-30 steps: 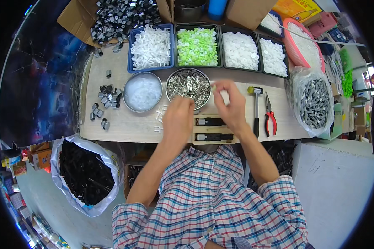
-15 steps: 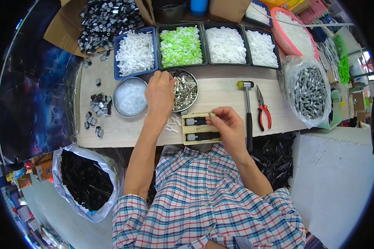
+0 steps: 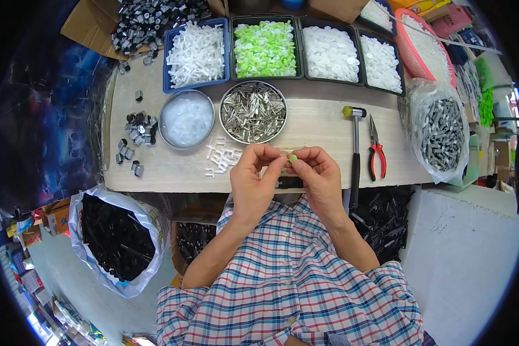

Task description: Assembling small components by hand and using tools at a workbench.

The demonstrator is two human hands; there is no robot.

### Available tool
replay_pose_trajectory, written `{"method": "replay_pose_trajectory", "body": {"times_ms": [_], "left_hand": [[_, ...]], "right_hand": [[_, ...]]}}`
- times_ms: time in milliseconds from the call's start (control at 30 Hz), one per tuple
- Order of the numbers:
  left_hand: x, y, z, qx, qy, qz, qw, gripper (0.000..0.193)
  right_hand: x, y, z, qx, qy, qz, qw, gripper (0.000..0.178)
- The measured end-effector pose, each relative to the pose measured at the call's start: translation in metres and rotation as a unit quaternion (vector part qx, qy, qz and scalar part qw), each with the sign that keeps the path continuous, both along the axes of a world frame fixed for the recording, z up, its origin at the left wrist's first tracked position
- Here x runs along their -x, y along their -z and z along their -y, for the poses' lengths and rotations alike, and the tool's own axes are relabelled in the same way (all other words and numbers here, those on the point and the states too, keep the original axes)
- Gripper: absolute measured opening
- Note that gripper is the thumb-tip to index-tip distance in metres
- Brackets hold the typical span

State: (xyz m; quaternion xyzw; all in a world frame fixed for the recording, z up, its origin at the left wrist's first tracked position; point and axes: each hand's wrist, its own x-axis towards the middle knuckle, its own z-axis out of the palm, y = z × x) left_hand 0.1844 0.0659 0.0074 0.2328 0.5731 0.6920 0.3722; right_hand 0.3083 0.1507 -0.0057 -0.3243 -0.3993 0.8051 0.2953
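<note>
While both hands meet over the near edge of the wooden table (image 3: 323, 124), the left hand (image 3: 255, 176) and right hand (image 3: 319, 173) pinch a small green cap (image 3: 293, 158) between their fingertips. Just beyond them sits a round metal bowl of silver pins (image 3: 252, 111), with a hammer (image 3: 355, 155) and red pliers (image 3: 376, 149) to the right.
</note>
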Motion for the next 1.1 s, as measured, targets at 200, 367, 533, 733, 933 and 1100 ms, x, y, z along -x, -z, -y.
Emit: {"method": "replay_pose_trajectory", "body": {"times_ms": [200,367,533,733,933,1100], "left_hand": [[-0.007,0.002,0.004,0.023,-0.036,-0.06,0.997,0.012],[-0.01,0.001,0.007,0.043,-0.058,-0.069,0.995,0.011],[-0.009,-0.002,0.009,0.038,-0.049,-0.059,0.996,0.012],[0.003,-0.005,0.018,0.036,0.014,0.194,0.98,0.018],[0.008,-0.006,0.028,0.095,0.058,0.209,0.972,0.021],[0.001,-0.002,0.025,0.102,0.051,0.136,0.984,0.016]], "right_hand": [[0.002,0.001,0.004,-0.015,-0.002,0.004,1.0,0.018],[0.002,0.0,0.008,-0.04,-0.005,0.034,0.999,0.018],[0.0,0.002,0.012,-0.107,-0.003,0.06,0.992,0.016],[-0.003,-0.005,0.012,-0.477,-0.02,0.155,0.865,0.02],[-0.018,-0.012,0.007,-0.547,-0.115,0.129,0.819,0.023],[-0.017,-0.002,0.003,-0.592,-0.113,0.134,0.787,0.024]]}}
